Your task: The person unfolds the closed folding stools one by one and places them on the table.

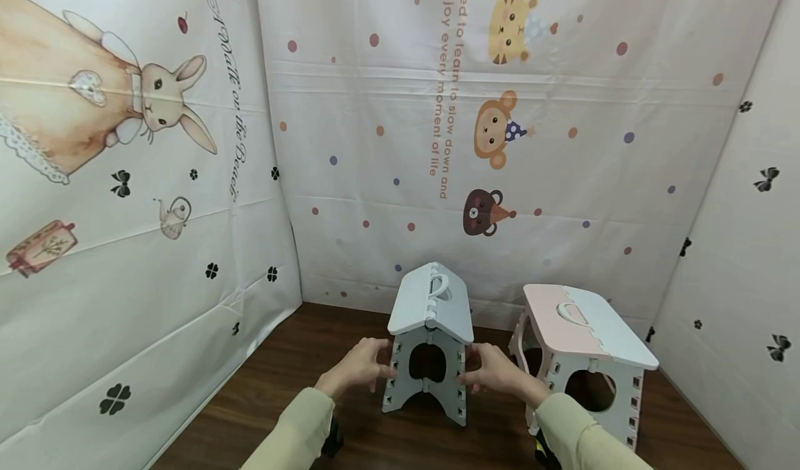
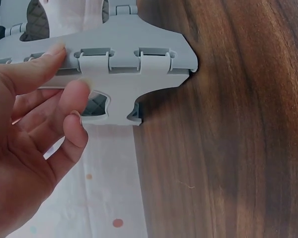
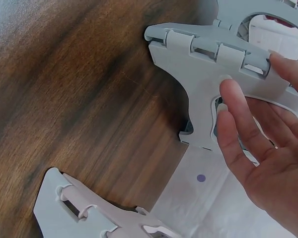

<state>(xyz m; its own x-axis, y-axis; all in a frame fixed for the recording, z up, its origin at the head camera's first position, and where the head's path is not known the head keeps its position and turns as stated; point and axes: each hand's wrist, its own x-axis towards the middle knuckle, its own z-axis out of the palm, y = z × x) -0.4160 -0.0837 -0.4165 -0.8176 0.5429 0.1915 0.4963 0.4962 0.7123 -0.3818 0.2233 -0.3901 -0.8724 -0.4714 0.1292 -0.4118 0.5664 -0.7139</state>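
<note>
A pale grey-blue folding stool (image 1: 409, 314) stands upright in the head view, its two-part top bent to a peak like a roof, with a loop handle at the ridge. My left hand (image 1: 357, 369) grips its left side edge. In the left wrist view, that hand's thumb lies on the stool's front panel (image 2: 121, 39), its fingers along the side. On the opposite edge, my right hand (image 1: 496, 373) holds the stool. The right wrist view has its thumb at the hinged edge and fingers against the side panel (image 3: 188, 62); some fingers are partly hidden.
To the right stands a second stool (image 1: 546, 307), pink and white, its top flat; its legs (image 3: 49, 213) appear low in the right wrist view. Both stools are on a dark wood surface (image 1: 281, 380). Printed cloth (image 1: 350, 157) walls the back and sides.
</note>
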